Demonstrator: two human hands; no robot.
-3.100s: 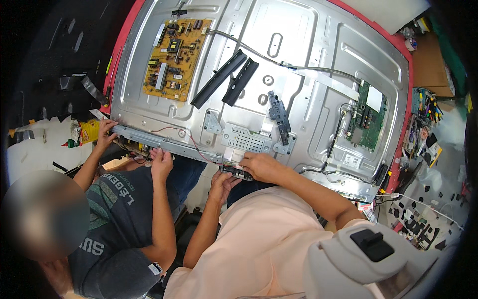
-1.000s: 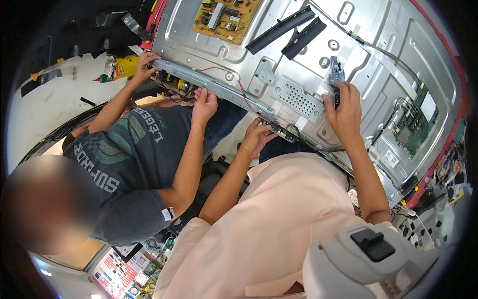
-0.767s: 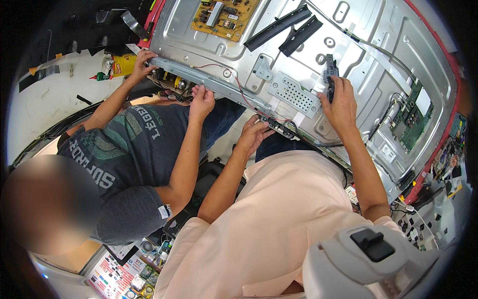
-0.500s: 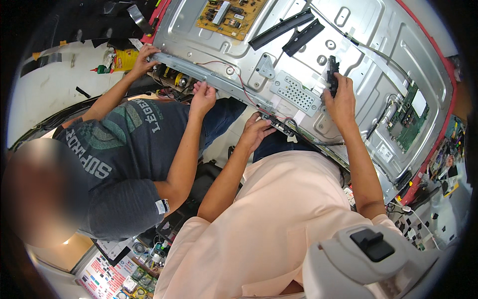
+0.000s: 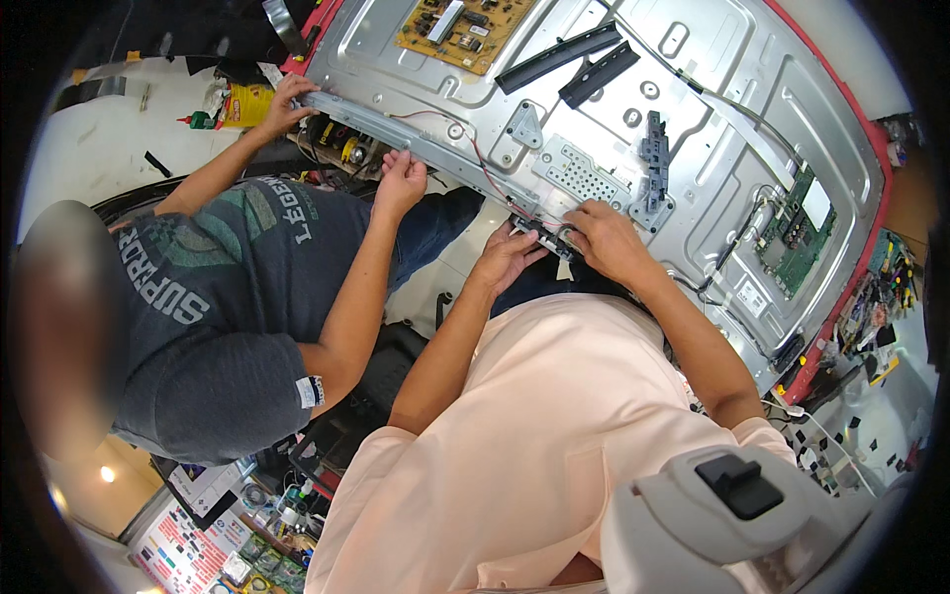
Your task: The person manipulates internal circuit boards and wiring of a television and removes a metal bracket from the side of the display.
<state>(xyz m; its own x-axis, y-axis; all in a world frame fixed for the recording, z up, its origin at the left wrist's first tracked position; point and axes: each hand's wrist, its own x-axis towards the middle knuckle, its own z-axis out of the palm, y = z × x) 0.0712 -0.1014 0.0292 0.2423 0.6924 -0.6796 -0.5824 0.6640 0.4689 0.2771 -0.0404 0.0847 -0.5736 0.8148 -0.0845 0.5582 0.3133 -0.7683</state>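
Note:
My left hand (image 5: 506, 259) grips a narrow black electronic module (image 5: 539, 236) with wires at the panel's lower edge. My right hand (image 5: 605, 236) is curled over that module's right end among the wires. Just above it, a black slotted part (image 5: 654, 158) lies on the silver TV back panel (image 5: 719, 124), right of a perforated plate (image 5: 576, 176). A thin red wire (image 5: 476, 153) runs along a long metal bracket (image 5: 445, 161), which a co-worker's two hands hold at the left.
The co-worker (image 5: 228, 307) leans in beside me. Two black strips (image 5: 598, 75), a tan circuit board (image 5: 459, 28) and a green one (image 5: 797, 243) are on the panel. Tools and scraps (image 5: 866, 307) lie at right, a yellow package (image 5: 247, 105) at upper left.
My right hand has let go of the black slotted part, leaving it on the panel, and moved down beside my left hand. The view has shifted slightly.

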